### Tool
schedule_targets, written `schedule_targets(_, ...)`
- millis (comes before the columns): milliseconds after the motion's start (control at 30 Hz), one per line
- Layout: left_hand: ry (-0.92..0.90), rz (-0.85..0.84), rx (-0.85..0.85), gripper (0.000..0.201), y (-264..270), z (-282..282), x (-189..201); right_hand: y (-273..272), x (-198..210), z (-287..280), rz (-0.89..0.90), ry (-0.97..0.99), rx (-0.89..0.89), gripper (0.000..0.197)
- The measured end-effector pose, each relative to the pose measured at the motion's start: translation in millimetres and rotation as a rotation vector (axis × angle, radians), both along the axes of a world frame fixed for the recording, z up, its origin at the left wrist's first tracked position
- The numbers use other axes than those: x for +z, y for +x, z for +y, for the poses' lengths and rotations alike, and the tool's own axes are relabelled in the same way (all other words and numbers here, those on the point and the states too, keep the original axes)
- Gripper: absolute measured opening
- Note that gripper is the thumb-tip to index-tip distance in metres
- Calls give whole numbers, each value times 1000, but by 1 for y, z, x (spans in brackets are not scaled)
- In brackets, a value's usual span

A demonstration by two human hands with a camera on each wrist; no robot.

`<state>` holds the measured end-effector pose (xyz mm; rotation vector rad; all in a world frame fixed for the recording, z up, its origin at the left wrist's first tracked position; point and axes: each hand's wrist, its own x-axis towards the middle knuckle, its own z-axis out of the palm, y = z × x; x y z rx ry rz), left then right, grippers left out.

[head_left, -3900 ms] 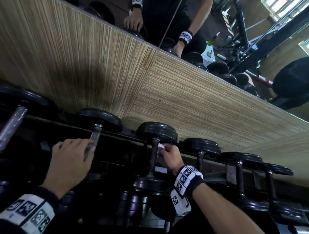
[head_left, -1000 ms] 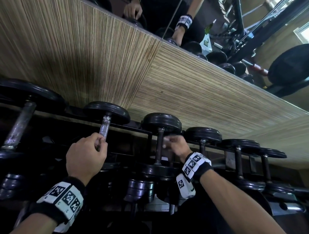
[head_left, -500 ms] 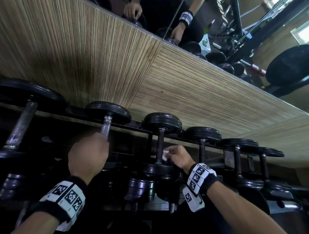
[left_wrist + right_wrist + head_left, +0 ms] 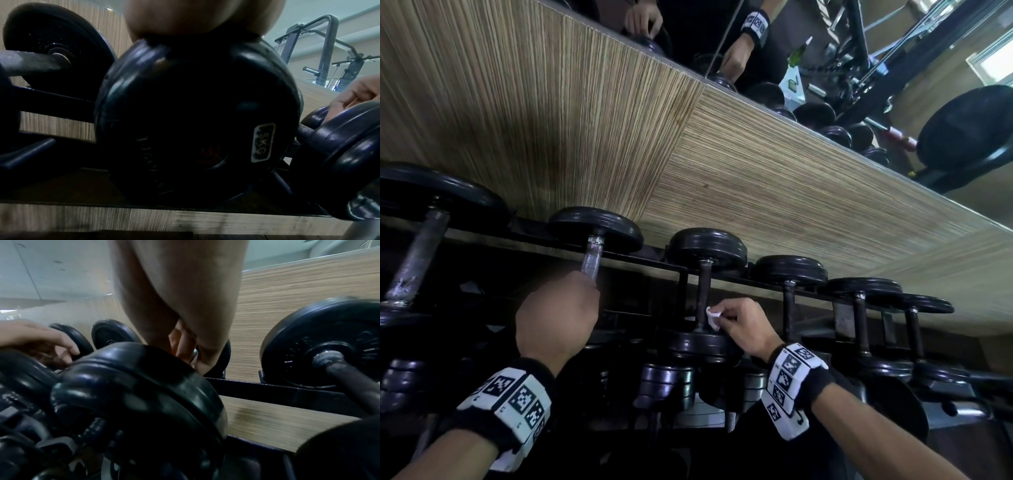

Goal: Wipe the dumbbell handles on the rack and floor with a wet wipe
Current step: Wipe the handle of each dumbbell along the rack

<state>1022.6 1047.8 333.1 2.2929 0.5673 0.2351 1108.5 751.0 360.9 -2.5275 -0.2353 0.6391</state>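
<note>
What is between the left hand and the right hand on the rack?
In the head view, only dark rack frame lies between the left hand and the right hand, which holds the wipe.

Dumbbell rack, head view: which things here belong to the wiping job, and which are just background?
Part of the job:
- wet wipe, pinched by the right hand
- dark dumbbell handle the wipe is against
- silver dumbbell handle, gripped by the left hand
- other dumbbells on the rack

Background:
- wood-grain wall panel
- mirror above it

Bare forearms; each wrist wears a black band (image 4: 515, 407) carrying white square-patterned marker tags.
</note>
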Motion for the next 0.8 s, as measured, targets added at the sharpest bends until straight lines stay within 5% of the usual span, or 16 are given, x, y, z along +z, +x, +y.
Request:
schedule_targets(267,-23,25,-11,11,-1,5,0,48,8,44,-361,-132,-55,24)
schedule_targets(467,-25,43,-12,11,-1,5,2,42,1,33,-281,-164,18,21)
schedule_targets(700,-13,58,-5,12,-1,4,5,13,8,18,111,-211,255,11)
schedule_targets(800,-16,57,-6,13,-1,5,5,26,15,26,-88,-161,177,25)
